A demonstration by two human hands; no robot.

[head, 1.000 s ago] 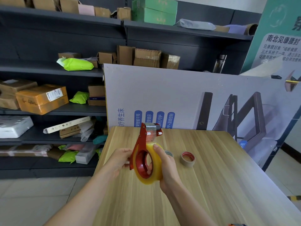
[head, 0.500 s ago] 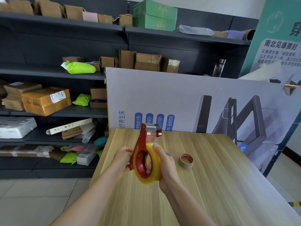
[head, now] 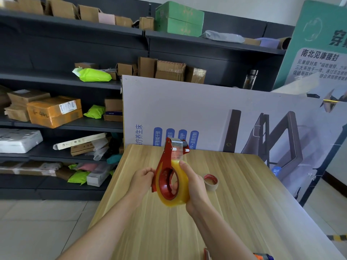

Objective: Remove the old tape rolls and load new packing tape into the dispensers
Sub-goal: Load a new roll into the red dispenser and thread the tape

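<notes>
I hold a red tape dispenser upright above the wooden table. A full roll of yellowish clear packing tape sits on its hub, and a strip of tape runs up to the cutter at the top. My right hand wraps around the roll from the right, thumb on its rim. My left hand pinches the dispenser's left edge. A nearly used-up roll with a brown core and red inner ring lies flat on the table to the right of my right hand.
A large printed board stands against the table's far edge. Dark shelves with boxes and parcels fill the left and back. Another red and orange object shows at the table's near edge, mostly cut off.
The dispenser and both hands have stayed almost in place; the camera view shifted slightly. My left hand has closed a little tighter on the dispenser's edge.
</notes>
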